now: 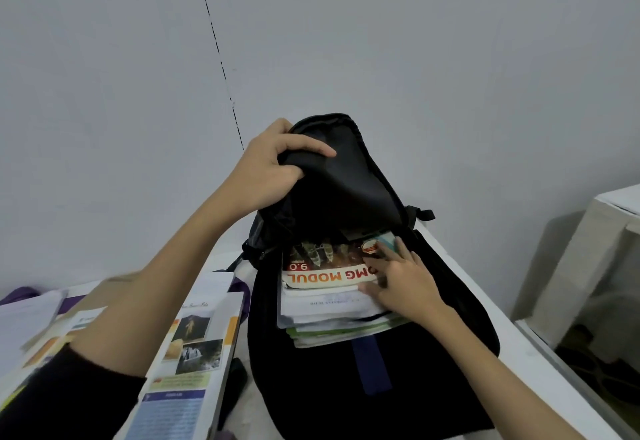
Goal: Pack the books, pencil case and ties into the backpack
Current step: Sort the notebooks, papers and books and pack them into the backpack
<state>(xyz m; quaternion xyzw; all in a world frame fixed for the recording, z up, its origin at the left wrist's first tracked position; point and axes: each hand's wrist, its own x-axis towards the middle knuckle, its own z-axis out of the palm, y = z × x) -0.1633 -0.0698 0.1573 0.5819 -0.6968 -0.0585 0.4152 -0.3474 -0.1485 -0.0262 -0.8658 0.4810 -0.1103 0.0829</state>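
right hand (403, 282) flat on books (332, 296) in backpack (433, 301); left hand (273, 169) grips flap (346, 180).

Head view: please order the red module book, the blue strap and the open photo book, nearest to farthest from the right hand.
1. red module book, under the right hand, inside the backpack.
2. blue strap, below the hand.
3. open photo book, far left, on the table.

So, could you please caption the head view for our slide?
Left hand holds the backpack flap up; right hand presses on the books inside.
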